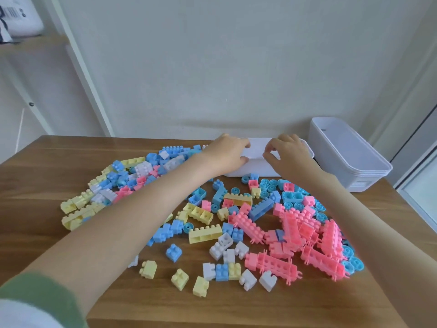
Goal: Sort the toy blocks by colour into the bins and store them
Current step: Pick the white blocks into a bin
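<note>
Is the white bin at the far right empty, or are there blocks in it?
Empty, as far as shows: inside the bin only bare white plastic is visible.

Both arms reach forward, left hand (228,152) and right hand (287,154) gripping the white bin (255,168).

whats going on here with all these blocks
A person is reaching across the table and gripping a white bin at its far side, the left hand on one end of the rim and the right hand on the other. Pink, blue, yellow and white blocks lie mixed on the wood in front of it. A stack of bins stands to the right.
</note>
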`<state>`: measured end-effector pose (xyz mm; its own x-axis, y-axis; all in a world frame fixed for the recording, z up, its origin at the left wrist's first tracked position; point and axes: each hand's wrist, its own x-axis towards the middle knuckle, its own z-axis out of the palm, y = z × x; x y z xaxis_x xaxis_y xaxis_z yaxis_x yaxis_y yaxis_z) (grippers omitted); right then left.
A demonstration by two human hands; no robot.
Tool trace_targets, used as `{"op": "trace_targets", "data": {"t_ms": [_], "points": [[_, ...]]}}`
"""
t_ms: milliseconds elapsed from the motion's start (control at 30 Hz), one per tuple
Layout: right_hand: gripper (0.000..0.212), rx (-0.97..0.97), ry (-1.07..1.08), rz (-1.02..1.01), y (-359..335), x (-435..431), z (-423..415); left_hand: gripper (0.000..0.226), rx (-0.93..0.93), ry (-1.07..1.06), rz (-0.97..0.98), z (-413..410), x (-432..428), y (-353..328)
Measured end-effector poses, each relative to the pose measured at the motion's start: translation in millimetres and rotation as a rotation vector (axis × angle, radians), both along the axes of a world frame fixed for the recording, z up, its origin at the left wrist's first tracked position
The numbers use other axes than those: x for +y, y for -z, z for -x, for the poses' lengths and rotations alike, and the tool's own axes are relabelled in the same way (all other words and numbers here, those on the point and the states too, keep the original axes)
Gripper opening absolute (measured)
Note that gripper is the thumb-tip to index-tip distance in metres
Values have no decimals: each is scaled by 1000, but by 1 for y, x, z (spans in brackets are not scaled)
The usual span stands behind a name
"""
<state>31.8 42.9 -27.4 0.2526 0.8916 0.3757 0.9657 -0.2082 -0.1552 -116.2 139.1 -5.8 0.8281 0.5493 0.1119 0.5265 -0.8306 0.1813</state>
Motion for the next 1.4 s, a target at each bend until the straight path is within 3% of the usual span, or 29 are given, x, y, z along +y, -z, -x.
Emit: {"op": "trace_targets", "data": {"t_ms": [100, 200, 367, 500, 633, 700, 833, 967, 1200, 1400], "points": [[21, 23, -156, 8, -1, -15, 21, 50, -10, 30, 78, 7, -6, 0], [23, 21, -254, 48, 0, -29, 42, 52, 104, 81, 113, 16, -11, -1], [16, 57, -419, -15, 7, -60, 69, 36, -2, 71, 104, 34, -41, -6], [11, 92, -567, 144, 16, -95, 84, 24, -25, 196, 152, 71, -78, -2], [12, 205, -563, 307, 26, -122, 83, 26, 126, 216, 150, 109, -103, 12], [17, 233, -567, 373, 29, -132, 84, 33, 104, 203, 151, 126, -113, 17], [34, 116, -542, 477, 31, -143, 86, 40, 142, 187, 148, 152, -125, 28], [30, 48, -528, 455, 33, -142, 86, 39, 237, 157, 102, 159, -122, 39], [49, 96, -530, 490, 34, -144, 83, 25, 207, 134, 24, 153, -118, 47], [41, 112, -575, 432, 35, -141, 75, 15, 137, 91, 51, 151, -119, 46]]}}
